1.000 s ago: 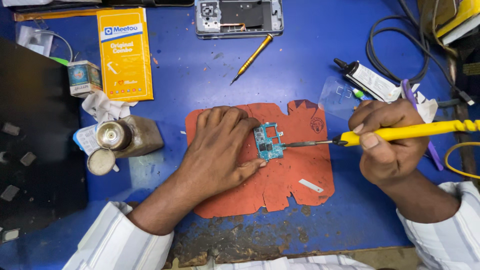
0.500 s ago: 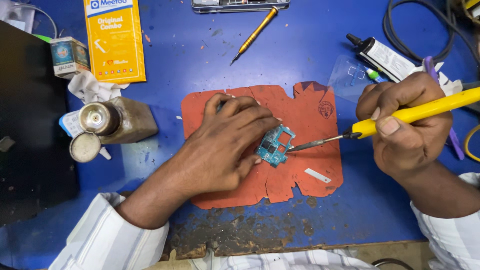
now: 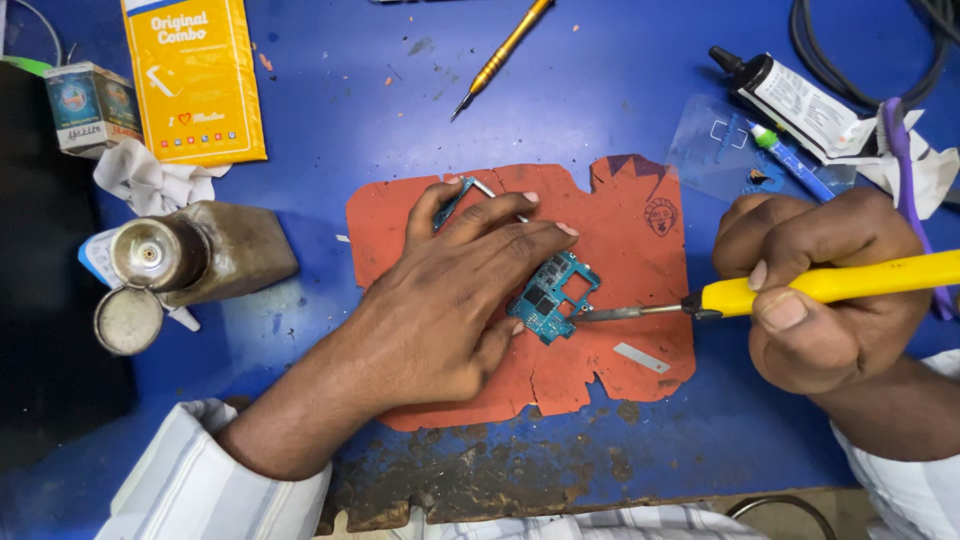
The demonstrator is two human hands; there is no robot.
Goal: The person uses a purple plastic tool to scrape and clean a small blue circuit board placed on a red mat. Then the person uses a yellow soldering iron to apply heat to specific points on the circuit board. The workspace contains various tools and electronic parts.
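- Head view looks straight down on a blue work surface [image 3: 620, 110], worn and scraped bare along its near edge.
- A small teal circuit board [image 3: 553, 297] lies on an orange-red mat [image 3: 640, 250] in the middle of that surface, its long axis tilted from lower left to upper right.
- Left hand [image 3: 455, 300] lies flat over the mat, fingers spread and pressing down; the thumb and the forefinger bracket the board's left edge and pin it rather than pinch it.
- Right hand [image 3: 825, 290] is closed in a fist-like grip round the yellow handle of a soldering iron [image 3: 800, 290]; the handle runs nearly level from the right edge of the frame, and its metal tip points left and meets the board's right edge.
- So the board lies directly left of the right hand, along the line of the iron, and just beside the left fingertips; the left hand is the nearer of the two.
- A thin metal strip [image 3: 641, 357] lies on the mat below the iron's tip, apart from the board.
- Left of the mat stand a grimy metal bottle [image 3: 200, 255] and its round cap [image 3: 128, 320]; behind them are a yellow packet [image 3: 195, 75] and a small box [image 3: 85, 105].
- Behind the mat lies a yellow-handled screwdriver [image 3: 500, 55]; at right rear, a black-nozzled glue tube [image 3: 800, 95], a clear plastic piece and dark cables.
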